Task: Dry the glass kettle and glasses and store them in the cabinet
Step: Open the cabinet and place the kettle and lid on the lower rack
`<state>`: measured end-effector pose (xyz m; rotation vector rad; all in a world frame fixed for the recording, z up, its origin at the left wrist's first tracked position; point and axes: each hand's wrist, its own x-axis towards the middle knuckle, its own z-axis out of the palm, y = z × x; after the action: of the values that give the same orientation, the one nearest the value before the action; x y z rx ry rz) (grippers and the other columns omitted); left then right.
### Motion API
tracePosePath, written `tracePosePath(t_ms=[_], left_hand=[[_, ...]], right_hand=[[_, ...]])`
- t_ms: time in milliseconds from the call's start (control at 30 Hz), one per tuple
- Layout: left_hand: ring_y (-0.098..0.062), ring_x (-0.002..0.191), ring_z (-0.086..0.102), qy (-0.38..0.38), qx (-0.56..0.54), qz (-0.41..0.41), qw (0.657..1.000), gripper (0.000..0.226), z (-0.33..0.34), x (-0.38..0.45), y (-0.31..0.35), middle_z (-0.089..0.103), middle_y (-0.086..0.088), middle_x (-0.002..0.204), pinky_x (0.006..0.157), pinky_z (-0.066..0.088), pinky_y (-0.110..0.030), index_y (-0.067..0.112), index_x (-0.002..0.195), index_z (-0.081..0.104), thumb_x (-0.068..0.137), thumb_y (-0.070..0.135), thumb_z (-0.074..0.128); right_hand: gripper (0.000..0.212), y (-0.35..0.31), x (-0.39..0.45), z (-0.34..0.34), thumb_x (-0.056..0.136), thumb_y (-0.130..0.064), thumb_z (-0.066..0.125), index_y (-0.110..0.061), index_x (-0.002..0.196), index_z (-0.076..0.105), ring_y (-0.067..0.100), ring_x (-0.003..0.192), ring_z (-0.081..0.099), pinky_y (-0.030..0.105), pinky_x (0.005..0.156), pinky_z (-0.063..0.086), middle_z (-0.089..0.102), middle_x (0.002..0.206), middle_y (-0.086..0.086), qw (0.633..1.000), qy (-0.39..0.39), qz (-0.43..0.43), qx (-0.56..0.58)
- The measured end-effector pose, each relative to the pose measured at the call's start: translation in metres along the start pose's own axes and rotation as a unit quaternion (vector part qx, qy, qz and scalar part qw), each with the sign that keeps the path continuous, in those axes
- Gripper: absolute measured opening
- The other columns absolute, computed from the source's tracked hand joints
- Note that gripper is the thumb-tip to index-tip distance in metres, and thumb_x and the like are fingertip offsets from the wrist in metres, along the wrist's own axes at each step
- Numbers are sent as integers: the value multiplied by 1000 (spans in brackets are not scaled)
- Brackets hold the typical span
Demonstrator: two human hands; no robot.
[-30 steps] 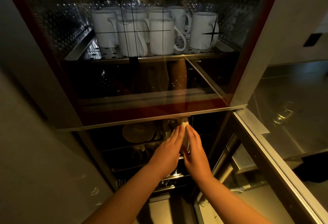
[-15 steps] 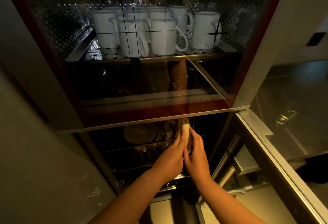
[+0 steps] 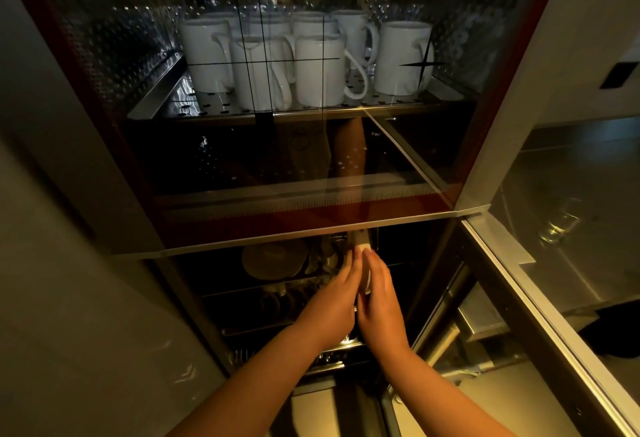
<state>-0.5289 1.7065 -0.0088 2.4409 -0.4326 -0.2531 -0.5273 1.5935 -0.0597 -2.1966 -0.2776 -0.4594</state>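
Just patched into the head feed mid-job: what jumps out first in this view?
The cluster of white mugs on the perforated metal shelf behind the upper glass door, brightest thing in view. Below, the left hand and right hand reach together into the dark lower compartment, a pale object between their fingertips. A clear glass shows at right through the open door's pane.

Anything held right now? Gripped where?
Both the left hand and right hand press a pale object between them by its sides; what it is cannot be told.
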Motion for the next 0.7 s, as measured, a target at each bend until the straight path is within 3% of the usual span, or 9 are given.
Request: tracePosePath(t_ms=[67, 167, 300, 367, 433, 567, 700], left_hand=[[-8, 79, 57, -4, 11, -2, 1000, 93, 4, -2, -1, -24, 18, 151, 60, 47, -16, 45, 130, -36, 96, 7, 42], [-4, 63, 48, -14, 25, 0, 1000, 94, 9, -5, -3, -31, 22, 144, 53, 43, -14, 45, 128, -38, 96, 8, 43], [0, 61, 43, -8, 51, 9, 999, 92, 18, -10, -6, -28, 20, 149, 49, 38, -12, 41, 132, -34, 96, 11, 45], [-3, 72, 51, -5, 55, 18, 998, 94, 21, -13, -8, -31, 17, 150, 55, 41, -11, 42, 131, -37, 96, 9, 44], [-10, 97, 56, -8, 58, 29, 998, 99, 24, -15, -11, -41, 21, 144, 61, 41, -9, 43, 129, -41, 95, 4, 44], [-16, 118, 51, -4, 98, 35, 995, 108, 27, -13, -24, -45, 21, 142, 51, 29, -7, 37, 137, -36, 87, -6, 50], [-12, 129, 43, 0, 126, 51, 991, 111, 23, -8, -35, -46, 23, 138, 55, 28, -7, 40, 134, -37, 84, -7, 51]], right_hand=[[80, 4, -6, 0, 87, 1, 55, -31, 149, 15, -5, 139, 14, 22, 111, 28, 16, 155, -8, 1000, -19, 4, -4], [85, 6, -14, 1, 87, 2, 55, -35, 149, 10, -13, 137, 7, 12, 108, 23, 9, 157, -8, 999, -29, 8, -17], [89, 8, -24, 2, 85, 3, 57, -35, 149, 7, -2, 140, 12, 17, 108, 27, 2, 157, -12, 999, -36, 15, -30], [93, 8, -29, 4, 84, 2, 60, -33, 150, 5, -5, 139, 7, 5, 102, 23, -5, 157, -15, 998, -43, 12, -42], [99, 6, -33, 7, 81, 3, 63, -30, 151, 0, -13, 136, -2, -7, 90, 23, -11, 157, -13, 997, -65, 10, -50], [113, 9, -36, 7, 73, 13, 61, -29, 149, -11, -4, 123, 25, 11, 60, 48, -20, 156, -10, 991, -114, 20, -66], [119, 18, -33, 4, 70, 14, 63, -31, 149, -13, 5, 118, 46, 14, 53, 46, -21, 156, -9, 984, -153, 10, -91]])
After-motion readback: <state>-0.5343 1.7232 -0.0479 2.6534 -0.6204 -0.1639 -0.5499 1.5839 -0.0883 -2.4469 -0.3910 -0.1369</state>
